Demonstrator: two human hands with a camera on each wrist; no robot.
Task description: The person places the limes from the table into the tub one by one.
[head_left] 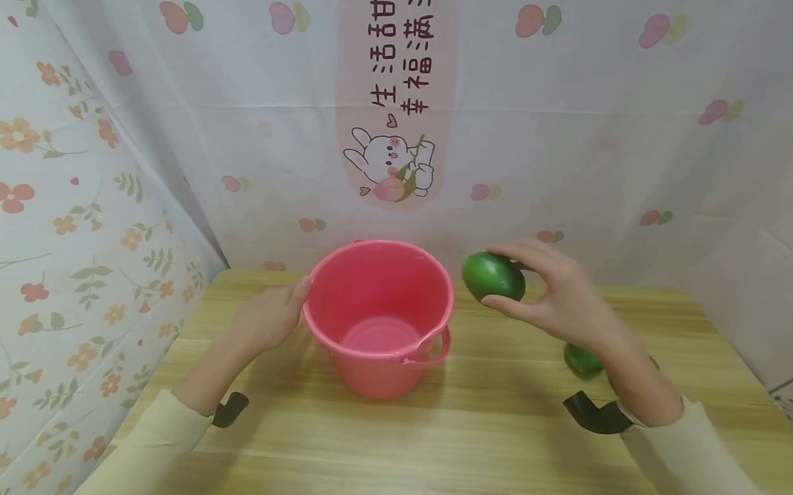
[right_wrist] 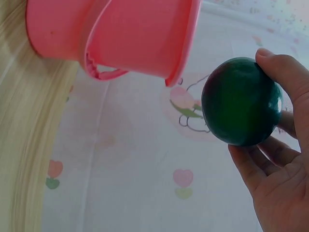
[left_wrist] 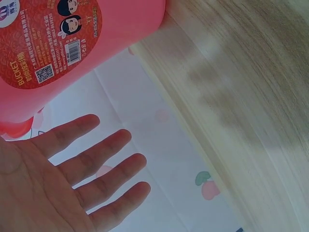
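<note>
A: Surface?
B: Wood-grain table point(head_left: 370, 458). Upon it: pink bucket point(head_left: 376, 375), far centre; second green fruit point(head_left: 582, 360), right.
A: Room?
B: Fruit-print cloth point(head_left: 268, 111), far; floral cloth point(head_left: 61, 272), left.
A: Hands?
B: Left hand point(head_left: 266, 317): fingers extended, thumb at bucket rim. Right hand point(head_left: 560, 291): half-curled, gripping glossy green fruit point(head_left: 493, 276) aloft, right of bucket.

The bucket point(head_left: 378, 371) is plain pink, its label point(left_wrist: 50, 41) red with yellow and white print. The fruit point(head_left: 494, 277) is deep green. Yellowish-brown grain streaks the tabletop point(head_left: 370, 458). The back curtain point(head_left: 547, 128) is white, dotted with pink-and-green motifs; orange and red flowers pattern the white side curtain point(head_left: 78, 220). The sleeves point(head_left: 710, 475) are cream.
</note>
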